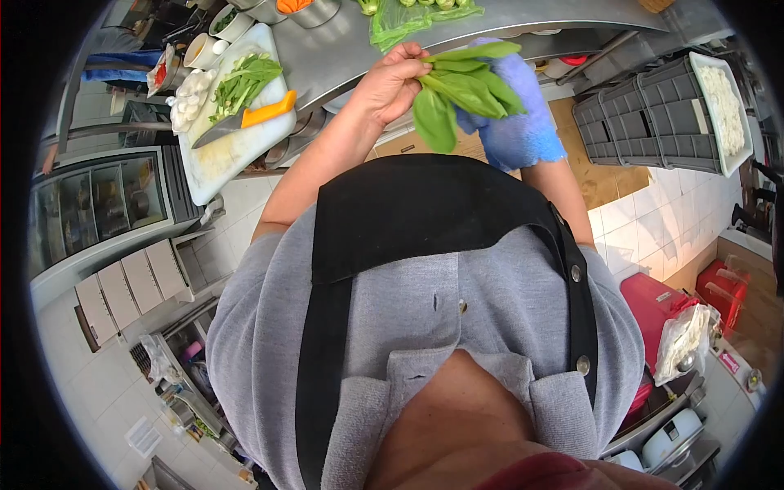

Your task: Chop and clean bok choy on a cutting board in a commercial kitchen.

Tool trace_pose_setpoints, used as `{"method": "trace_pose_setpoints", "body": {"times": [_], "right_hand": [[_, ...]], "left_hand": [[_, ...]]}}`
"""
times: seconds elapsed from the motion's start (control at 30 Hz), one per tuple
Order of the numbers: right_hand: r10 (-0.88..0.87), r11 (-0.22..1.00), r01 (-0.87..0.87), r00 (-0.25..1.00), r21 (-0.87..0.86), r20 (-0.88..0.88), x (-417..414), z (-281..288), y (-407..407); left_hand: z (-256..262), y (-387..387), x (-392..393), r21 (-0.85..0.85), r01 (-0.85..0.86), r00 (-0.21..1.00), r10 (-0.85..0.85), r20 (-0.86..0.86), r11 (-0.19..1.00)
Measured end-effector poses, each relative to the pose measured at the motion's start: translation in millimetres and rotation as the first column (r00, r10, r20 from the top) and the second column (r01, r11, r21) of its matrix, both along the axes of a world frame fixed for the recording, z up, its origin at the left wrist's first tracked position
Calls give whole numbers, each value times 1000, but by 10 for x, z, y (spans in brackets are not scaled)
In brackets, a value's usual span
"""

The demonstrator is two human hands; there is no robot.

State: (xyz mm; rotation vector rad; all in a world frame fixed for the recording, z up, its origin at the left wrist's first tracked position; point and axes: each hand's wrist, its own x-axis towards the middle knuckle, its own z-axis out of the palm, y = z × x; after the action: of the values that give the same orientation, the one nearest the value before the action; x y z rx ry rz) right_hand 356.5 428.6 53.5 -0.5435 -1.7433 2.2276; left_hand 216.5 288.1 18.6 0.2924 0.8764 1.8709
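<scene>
My left hand grips a bunch of leafy greens by its stem end, in front of the counter's edge. My right hand is inside a fluffy blue-purple cloth or mitt, behind and against the leaves; its fingers are hidden. To the left, a white cutting board bears cut greens, a knife with an orange handle and a pile of peeled garlic or similar white pieces. Green vegetables in a green plastic bag lie on the steel counter.
Metal bowls, one with cut carrots, stand at the back by the board. At right, a white tray of white food rests against a grey plastic crate. A red bin is behind on the right. Cardboard covers part of the floor.
</scene>
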Motion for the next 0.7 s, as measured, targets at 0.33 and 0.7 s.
{"method": "trace_pose_setpoints", "body": {"times": [0.33,0.7], "right_hand": [[221,674,-79,970,735,-99,208,207,6],[2,71,1,1000,997,-1,86,-46,174]], "left_hand": [[9,34,21,-220,-92,987,60,-150,971],[86,27,44,-300,191,968,-230,-103,935]]}}
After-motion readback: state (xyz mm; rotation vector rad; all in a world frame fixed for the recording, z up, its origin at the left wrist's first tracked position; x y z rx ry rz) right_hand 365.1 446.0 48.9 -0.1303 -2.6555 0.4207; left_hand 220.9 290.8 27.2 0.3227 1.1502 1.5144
